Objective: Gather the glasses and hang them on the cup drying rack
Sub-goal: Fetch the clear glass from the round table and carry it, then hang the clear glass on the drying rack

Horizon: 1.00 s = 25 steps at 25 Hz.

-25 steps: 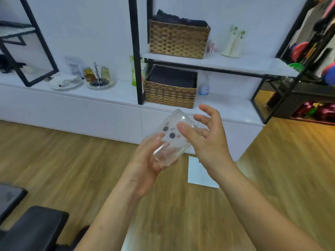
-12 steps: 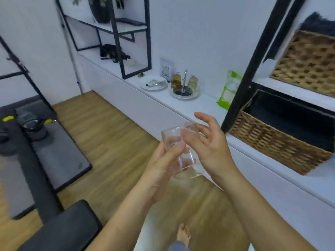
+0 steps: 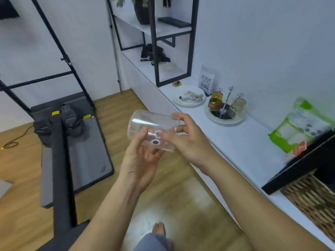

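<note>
A clear glass (image 3: 145, 122) with small printed dots lies tilted on its side in mid-air, held between both hands over the wooden floor. My left hand (image 3: 139, 160) cups it from below. My right hand (image 3: 188, 140) grips its right end with fingers and thumb. On the white counter to the right stands the cup drying rack (image 3: 225, 105), a thin metal stand on a round tray. An amber glass (image 3: 215, 101) and a pale glass (image 3: 239, 105) hang on it.
A white plate (image 3: 189, 97) with small items sits left of the rack, a QR-code sign (image 3: 206, 82) behind it. A green bag (image 3: 299, 129) and a wicker basket (image 3: 311, 198) are on the right. A grey treadmill (image 3: 79, 142) lies on the floor at left. Black metal shelving (image 3: 157, 40) rises behind.
The view has swung left and closer along the counter, so the rack is now near. The glass has turned from upright to lying sideways, and both hands still hold it.
</note>
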Each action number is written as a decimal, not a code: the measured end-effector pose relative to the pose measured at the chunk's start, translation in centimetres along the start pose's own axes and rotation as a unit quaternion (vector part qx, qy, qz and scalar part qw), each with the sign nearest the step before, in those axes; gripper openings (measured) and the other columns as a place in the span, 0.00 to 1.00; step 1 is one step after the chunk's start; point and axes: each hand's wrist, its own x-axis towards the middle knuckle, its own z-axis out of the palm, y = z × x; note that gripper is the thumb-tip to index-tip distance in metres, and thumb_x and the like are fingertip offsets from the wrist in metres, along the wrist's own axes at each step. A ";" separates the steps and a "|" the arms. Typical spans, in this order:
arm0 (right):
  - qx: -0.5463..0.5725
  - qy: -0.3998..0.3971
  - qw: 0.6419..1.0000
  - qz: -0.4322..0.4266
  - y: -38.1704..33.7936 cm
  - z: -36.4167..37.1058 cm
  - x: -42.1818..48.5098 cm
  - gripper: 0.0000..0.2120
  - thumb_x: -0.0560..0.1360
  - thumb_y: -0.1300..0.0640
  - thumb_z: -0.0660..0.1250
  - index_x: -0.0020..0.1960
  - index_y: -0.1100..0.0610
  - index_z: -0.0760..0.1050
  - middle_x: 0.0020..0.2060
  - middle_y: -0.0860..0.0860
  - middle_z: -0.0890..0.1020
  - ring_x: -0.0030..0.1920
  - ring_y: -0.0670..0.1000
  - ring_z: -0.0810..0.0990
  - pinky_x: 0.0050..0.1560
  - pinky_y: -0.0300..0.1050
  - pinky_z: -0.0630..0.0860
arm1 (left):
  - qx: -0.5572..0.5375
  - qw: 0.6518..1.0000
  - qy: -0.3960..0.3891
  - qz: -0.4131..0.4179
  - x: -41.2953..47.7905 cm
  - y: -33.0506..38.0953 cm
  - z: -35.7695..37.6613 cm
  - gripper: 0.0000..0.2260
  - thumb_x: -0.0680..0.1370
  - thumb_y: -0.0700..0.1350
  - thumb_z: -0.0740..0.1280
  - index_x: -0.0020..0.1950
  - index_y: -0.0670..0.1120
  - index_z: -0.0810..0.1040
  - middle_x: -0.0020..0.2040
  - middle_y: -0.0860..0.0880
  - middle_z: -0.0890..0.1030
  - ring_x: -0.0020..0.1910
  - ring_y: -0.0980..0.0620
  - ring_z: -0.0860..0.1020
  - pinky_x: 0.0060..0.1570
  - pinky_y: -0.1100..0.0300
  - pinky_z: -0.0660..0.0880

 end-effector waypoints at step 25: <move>-0.565 0.143 0.806 -0.103 5.2 -13.4 35.3 0.39 0.66 0.41 0.71 0.73 0.52 0.65 0.71 0.53 0.72 0.73 0.58 0.66 0.70 0.70 0.57 | 0.375 0.898 -0.162 -0.166 47.1 0.8 4.1 0.23 0.65 0.55 0.75 0.55 0.44 0.78 0.47 0.43 0.85 0.41 0.44 0.82 0.47 0.48 0.80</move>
